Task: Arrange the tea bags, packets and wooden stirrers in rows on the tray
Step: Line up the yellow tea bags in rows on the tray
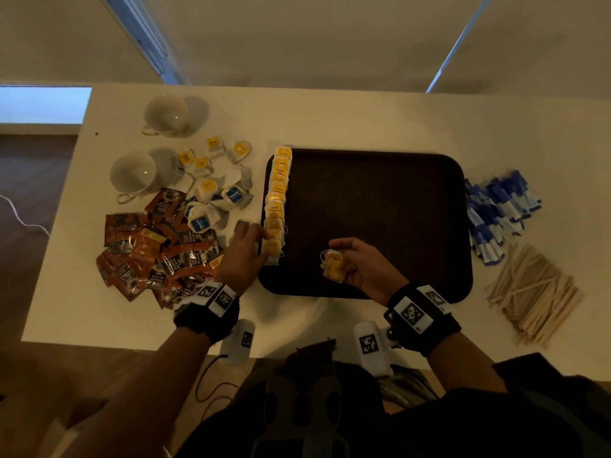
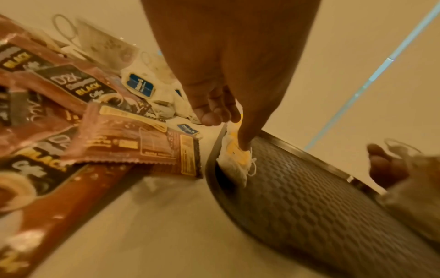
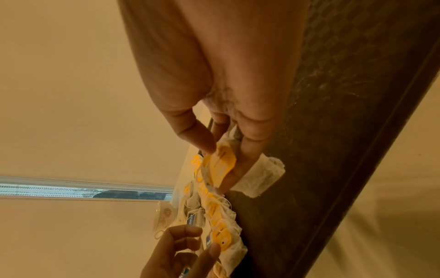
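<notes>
left hand (image 1: pixel 243 251) presses an extended finger on the nearest yellow-tagged tea bag (image 1: pixel 273 247) ending a single row (image 1: pixel 277 200) that runs near-to-far along the dark tray's (image 1: pixel 380 193) left edge. right hand (image 1: pixel 362 264) pinches a small bunch of tea bags (image 1: pixel 334 264) over the tray. judged risk: the overlapped bags sit against the rim, so a sideways nudge could skew the line or snag loose strings.
</notes>
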Demonstrator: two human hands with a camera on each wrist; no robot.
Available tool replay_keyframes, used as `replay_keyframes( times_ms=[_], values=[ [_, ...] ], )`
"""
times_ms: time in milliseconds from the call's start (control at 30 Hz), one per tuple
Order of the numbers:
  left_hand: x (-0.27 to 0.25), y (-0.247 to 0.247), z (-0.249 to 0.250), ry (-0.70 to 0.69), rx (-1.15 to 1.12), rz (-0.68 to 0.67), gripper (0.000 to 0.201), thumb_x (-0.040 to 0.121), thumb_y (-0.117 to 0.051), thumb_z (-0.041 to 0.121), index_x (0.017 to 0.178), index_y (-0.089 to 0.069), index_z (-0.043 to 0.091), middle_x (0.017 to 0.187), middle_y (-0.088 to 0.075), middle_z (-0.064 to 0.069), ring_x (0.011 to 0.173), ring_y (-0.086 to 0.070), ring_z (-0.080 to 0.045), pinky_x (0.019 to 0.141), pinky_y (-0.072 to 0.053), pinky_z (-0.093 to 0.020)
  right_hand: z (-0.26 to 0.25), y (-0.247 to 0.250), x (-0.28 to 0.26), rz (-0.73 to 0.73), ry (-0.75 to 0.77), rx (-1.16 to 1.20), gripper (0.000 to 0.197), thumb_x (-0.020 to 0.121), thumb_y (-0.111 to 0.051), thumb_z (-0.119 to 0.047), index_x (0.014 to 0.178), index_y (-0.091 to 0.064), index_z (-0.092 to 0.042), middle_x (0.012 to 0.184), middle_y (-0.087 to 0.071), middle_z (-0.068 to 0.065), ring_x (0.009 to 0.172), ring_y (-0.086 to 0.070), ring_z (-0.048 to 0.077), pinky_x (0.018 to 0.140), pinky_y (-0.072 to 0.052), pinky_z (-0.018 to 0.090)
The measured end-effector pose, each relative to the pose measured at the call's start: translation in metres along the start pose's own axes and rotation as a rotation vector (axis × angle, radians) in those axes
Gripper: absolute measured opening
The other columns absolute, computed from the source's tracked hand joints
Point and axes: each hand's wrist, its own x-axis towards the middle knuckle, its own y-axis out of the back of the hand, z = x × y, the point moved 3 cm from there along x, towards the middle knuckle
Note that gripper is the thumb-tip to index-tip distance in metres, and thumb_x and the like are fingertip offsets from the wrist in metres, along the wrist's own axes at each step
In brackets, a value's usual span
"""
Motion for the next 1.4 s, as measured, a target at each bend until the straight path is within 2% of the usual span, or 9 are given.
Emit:
replay_keyframes(
  times_ms=[167,367,467,600,733,867,1133,1267,1400],
  values=[
    [-0.017,-0.012,0.002,-0.071,0.131,-0.131,0.027,0.086,-0.061,0.012,0.111,-0.054,0.008,0.105,-0.050,-0.010,0.090,-0.048,-0.022,0.073,-0.039,-0.029,0.001,-0.002,0.000,-0.008,-0.005,0.021,0.023,0.097,-0.036,0.000,0.110,-0.052,-0.010,0.108,-0.057,0.013,0.096,-0.062,0.026,0.090,-0.051,0.041],
    [-0.009,-0.013,0.007,0.022,0.138,-0.147,0.025,0.090,-0.056,0.018,0.112,-0.052,0.006,0.104,-0.052,-0.013,0.090,-0.050,-0.025,0.072,-0.037,-0.030,0.000,-0.005,-0.002,-0.029,-0.008,0.023,0.024,0.097,-0.035,0.000,0.110,-0.051,-0.011,0.110,-0.056,0.013,0.095,-0.062,0.025,0.088,-0.051,0.039],
    [-0.010,-0.007,0.018,0.003,0.086,-0.114,0.022,0.087,-0.061,0.019,0.107,-0.055,0.011,0.101,-0.049,-0.004,0.090,-0.053,-0.023,0.072,-0.038,-0.027,-0.002,-0.005,-0.004,-0.029,-0.013,0.040,0.027,0.097,-0.031,0.001,0.113,-0.051,-0.010,0.112,-0.055,0.015,0.096,-0.062,0.026,0.085,-0.052,0.038],
    [-0.022,0.007,0.063,-0.145,-0.124,-0.037,0.015,0.086,-0.064,0.019,0.100,-0.059,0.015,0.098,-0.047,0.007,0.084,-0.048,-0.007,0.069,-0.038,-0.013,-0.002,-0.005,-0.003,-0.013,-0.021,0.078,0.034,0.092,-0.029,0.004,0.116,-0.051,-0.007,0.113,-0.055,0.018,0.099,-0.060,0.030,0.091,-0.049,0.042],
    [-0.031,-0.004,0.095,-0.342,-0.098,-0.133,0.022,0.085,-0.063,0.026,0.106,-0.060,0.017,0.103,-0.051,0.001,0.093,-0.048,-0.010,0.076,-0.042,-0.017,-0.002,-0.009,-0.004,-0.007,-0.013,0.032,0.034,0.093,-0.034,-0.002,0.122,-0.052,-0.005,0.116,-0.056,0.019,0.097,-0.059,0.026,0.090,-0.050,0.040],
    [-0.032,-0.015,0.101,-0.357,0.003,-0.108,0.029,0.084,-0.065,0.027,0.110,-0.061,0.014,0.105,-0.050,-0.005,0.093,-0.041,-0.010,0.071,-0.032,-0.010,-0.002,-0.010,-0.005,-0.007,0.006,-0.028,0.032,0.096,-0.036,-0.009,0.123,-0.053,-0.004,0.110,-0.061,0.015,0.099,-0.060,0.026,0.096,-0.047,0.045],
    [-0.030,-0.020,0.101,-0.315,-0.014,-0.189,0.013,0.085,-0.064,0.022,0.097,-0.061,0.015,0.100,-0.047,0.003,0.092,-0.039,-0.008,0.069,-0.031,-0.011,0.000,-0.008,-0.005,0.025,-0.037,-0.123,0.031,0.098,-0.034,-0.003,0.125,-0.051,-0.004,0.102,-0.061,0.009,0.086,-0.063,0.016,0.067,-0.056,0.026],
    [-0.036,-0.019,0.101,-0.334,-0.046,-0.242,0.010,0.083,-0.065,0.019,0.093,-0.061,0.017,0.098,-0.042,0.011,0.090,-0.035,-0.005,0.070,-0.027,-0.008,-0.001,-0.005,-0.004,0.070,-0.047,-0.073,0.031,0.097,-0.036,0.000,0.124,-0.051,-0.006,0.107,-0.056,0.011,0.089,-0.059,0.020,0.069,-0.055,0.033],
    [-0.048,-0.012,0.095,-0.339,-0.084,-0.242,0.010,0.082,-0.067,0.022,0.087,-0.059,0.019,0.091,-0.050,0.010,0.083,-0.041,-0.008,0.068,-0.031,-0.012,0.002,-0.002,-0.002,0.108,-0.074,-0.007,0.028,0.095,-0.042,0.001,0.119,-0.054,-0.008,0.111,-0.055,0.012,0.093,-0.057,0.023,0.070,-0.054,0.037]
  ],
)
